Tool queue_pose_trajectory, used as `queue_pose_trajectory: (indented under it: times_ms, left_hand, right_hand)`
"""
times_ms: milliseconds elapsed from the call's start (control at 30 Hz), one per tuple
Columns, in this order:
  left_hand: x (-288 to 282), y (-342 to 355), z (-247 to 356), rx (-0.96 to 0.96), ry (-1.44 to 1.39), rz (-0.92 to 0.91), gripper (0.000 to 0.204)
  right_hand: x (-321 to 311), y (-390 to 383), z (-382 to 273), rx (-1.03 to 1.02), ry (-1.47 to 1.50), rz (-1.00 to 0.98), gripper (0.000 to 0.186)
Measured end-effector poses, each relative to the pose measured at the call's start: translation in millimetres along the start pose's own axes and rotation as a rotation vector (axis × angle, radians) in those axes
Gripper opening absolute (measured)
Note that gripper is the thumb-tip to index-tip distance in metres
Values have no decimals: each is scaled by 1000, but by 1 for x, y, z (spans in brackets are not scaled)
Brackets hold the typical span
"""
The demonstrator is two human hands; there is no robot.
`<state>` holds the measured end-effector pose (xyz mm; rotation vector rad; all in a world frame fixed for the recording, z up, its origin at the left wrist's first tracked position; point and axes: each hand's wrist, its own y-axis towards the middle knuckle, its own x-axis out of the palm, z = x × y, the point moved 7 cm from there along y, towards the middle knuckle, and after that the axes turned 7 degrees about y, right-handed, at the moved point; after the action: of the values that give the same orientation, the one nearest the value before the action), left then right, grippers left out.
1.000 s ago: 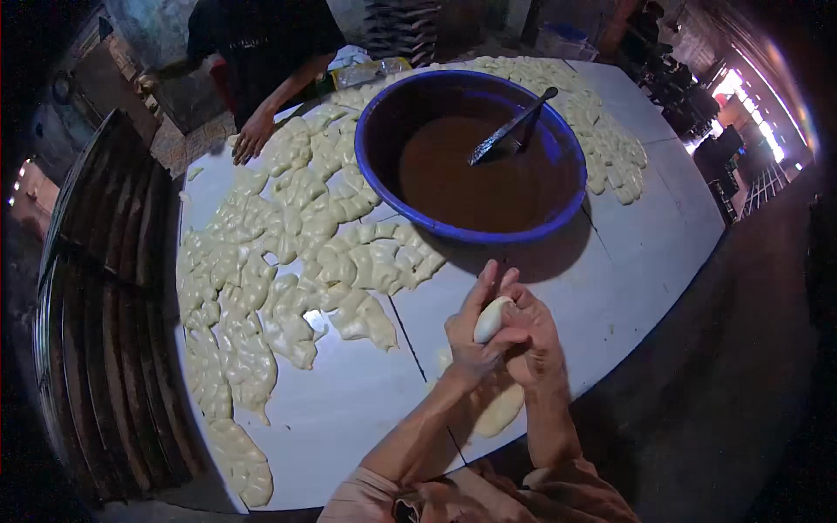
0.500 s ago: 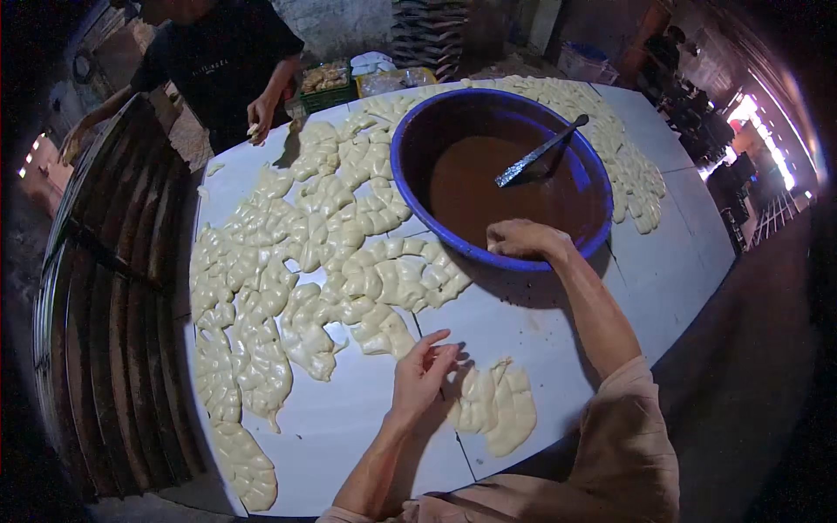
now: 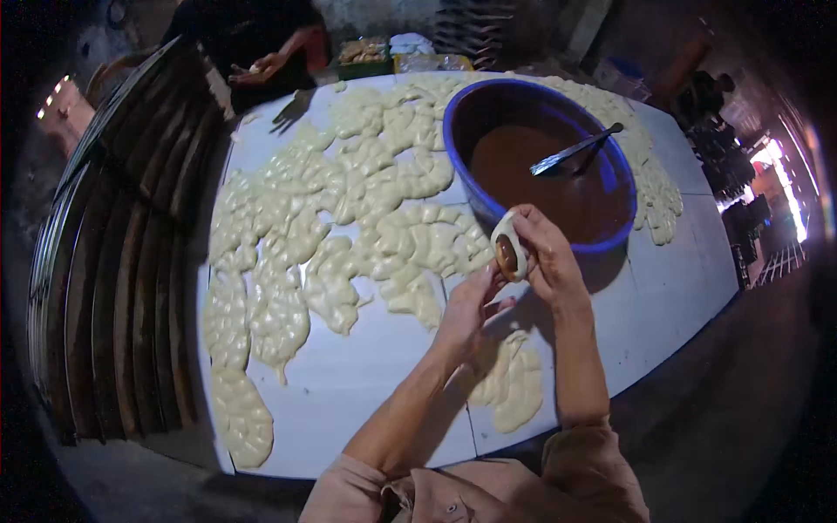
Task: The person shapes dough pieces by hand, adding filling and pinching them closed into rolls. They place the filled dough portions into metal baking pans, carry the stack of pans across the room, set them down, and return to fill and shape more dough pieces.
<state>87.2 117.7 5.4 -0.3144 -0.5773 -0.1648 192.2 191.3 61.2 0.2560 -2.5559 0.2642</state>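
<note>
My right hand (image 3: 547, 257) grips a pale piece of dough (image 3: 506, 227), hollowed, with glossy brown filling (image 3: 506, 254) inside, just in front of the blue tub (image 3: 478, 196) of brown paste (image 3: 506, 157). My left hand (image 3: 471, 305) is at the lower end of this piece, thumb and fingertips against it. A metal tool (image 3: 567, 148) rests slanting in the tub. Many soft, pale dough pieces (image 3: 340, 183) lie packed in irregular patches over the white tabletop (image 3: 357, 401), with a smaller patch (image 3: 514, 388) below my hands.
Metal trays (image 3: 113, 288) stand along the table's left edge. A co-worker in dark clothing (image 3: 253, 35) is at the far left side, a hand (image 3: 261, 70) over the table. Crates (image 3: 366, 57) and a stack of dark items (image 3: 466, 35) sit at the back.
My right hand has come out of the tub to join my left, and the held dough now shows brown filling. The co-worker's hand has shifted and the view has tilted.
</note>
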Motion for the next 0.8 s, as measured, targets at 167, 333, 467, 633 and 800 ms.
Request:
queue_pose_trajectory:
  times_ms: [167,333,467,633,800]
  left_hand:
    - [-65,-37,-7,-26,-212,100,30]
    - [-131,-78,-7,31,-39,348,30]
    - [-152,-103,-6,65,34,363,33]
    - [-184,-124,17,165,155,436,35]
    - [-212,-137,38,-5,57,300,32]
  right_hand:
    - [29,-54,63,46,-61,2,23]
    - [66,-89,121,-136,-659,-29,44]
    - [106,-107,138,-463,-1086,63,38]
    - [130,-108,166,-478,-1136,102,24]
    - [146,-111,193,-107,-616,-49,30]
